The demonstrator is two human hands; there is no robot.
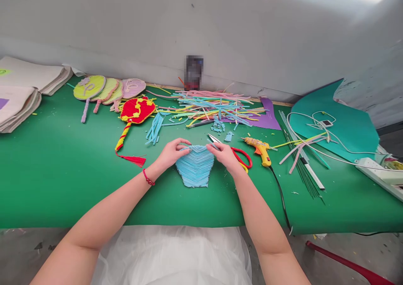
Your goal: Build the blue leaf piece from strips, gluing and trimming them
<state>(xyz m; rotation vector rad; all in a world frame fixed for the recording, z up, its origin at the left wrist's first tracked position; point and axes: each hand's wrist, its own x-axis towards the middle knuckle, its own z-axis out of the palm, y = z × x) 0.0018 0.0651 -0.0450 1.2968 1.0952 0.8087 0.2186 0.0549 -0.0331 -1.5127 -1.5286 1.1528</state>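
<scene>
A light blue fan-shaped piece (195, 167) made of ribbed strips lies on the green table (63, 167) in front of me. My left hand (171, 152) rests on its upper left edge, fingers curled and pinching a strip there. My right hand (225, 155) is at its upper right edge, closed around red-handled scissors (241, 157) whose blades point up and left over the piece's top.
A yellow glue gun (260, 148) with a black cord lies right of the scissors. A heap of coloured strips (210, 106) sits behind. Finished fans (108, 90), a red fan with a tassel (135, 113), stacked cloth bags (22, 90), teal sheet (343, 121), power strip (378, 171).
</scene>
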